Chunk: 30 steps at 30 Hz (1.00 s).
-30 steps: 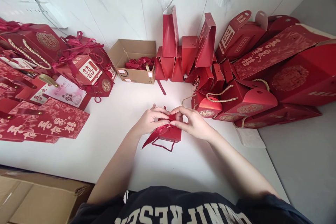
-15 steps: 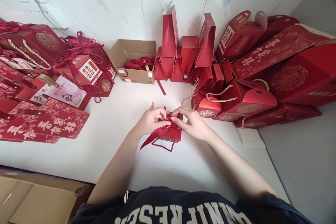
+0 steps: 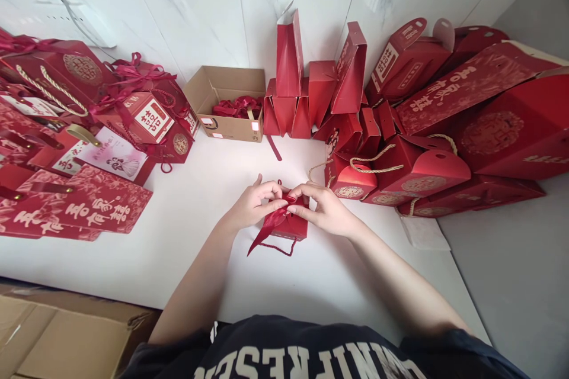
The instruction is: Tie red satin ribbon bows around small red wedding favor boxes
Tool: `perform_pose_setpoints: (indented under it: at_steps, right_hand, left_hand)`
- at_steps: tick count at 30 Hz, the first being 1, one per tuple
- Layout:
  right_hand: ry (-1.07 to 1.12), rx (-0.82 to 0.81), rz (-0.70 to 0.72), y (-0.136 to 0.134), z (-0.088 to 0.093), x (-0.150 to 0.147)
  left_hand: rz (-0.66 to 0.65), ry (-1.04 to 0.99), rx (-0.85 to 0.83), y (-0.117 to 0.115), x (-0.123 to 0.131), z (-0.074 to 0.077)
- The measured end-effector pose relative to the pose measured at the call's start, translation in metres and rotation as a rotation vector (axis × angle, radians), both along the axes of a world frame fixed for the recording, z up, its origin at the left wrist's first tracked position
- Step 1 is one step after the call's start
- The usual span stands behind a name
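A small red gift box [image 3: 293,226] sits on the white table in front of me, with a dark red cord handle lying out on its near side. Across its top runs a red satin ribbon [image 3: 268,227], one tail slanting down to the left. My left hand [image 3: 258,204] pinches the ribbon between thumb and fingers over the box's top. From the other side my right hand [image 3: 320,207] pinches a loop of the same ribbon close to the left fingertips. The knot itself is partly hidden behind the fingers.
Behind the box stands a small cardboard box [image 3: 235,129] of red ribbons. Red cartons [image 3: 284,115] and larger gift boxes [image 3: 422,166] crowd the back and right. Ribboned boxes [image 3: 153,120] and red bags [image 3: 106,198] fill the left. A big carton [image 3: 66,337] is at the lower left.
The ribbon's loose tail has swung slightly to the right and hangs steeper. My fingers have shifted a little at the knot, both hands staying over the box.
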State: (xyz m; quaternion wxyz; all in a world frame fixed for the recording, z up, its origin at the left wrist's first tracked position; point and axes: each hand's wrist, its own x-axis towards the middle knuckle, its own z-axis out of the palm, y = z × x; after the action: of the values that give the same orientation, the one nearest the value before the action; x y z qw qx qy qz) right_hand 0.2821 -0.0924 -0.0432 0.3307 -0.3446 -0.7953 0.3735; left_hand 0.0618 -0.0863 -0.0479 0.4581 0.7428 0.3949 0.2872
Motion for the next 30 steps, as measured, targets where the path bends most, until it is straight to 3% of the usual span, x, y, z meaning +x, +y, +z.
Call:
perform_pose_setpoints:
  at_steps: [6, 11, 19, 25, 30]
  right_hand:
    - [0.122, 0.011, -0.055, 0.003, -0.015, -0.004]
    - [0.138, 0.23, 0.046, 0.007, -0.022, -0.001]
    - [-0.069, 0.432, 0.2, 0.013, -0.013, 0.009]
    - [-0.156, 0.477, 0.213, 0.011, -0.006, 0.012]
    - [-0.149, 0.446, 0.201, 0.011, -0.004, 0.012]
  left_hand:
    - [-0.042, -0.051, -0.047, 0.0, -0.001, 0.004]
    - [-0.027, -0.061, -0.103, -0.001, -0.002, 0.006]
    - [0.023, -0.011, -0.115, -0.002, 0.002, 0.009]
    - [0.018, -0.068, -0.1, -0.006, 0.006, 0.011]
    - [0.032, 0.004, -0.072, -0.009, 0.008, 0.011]
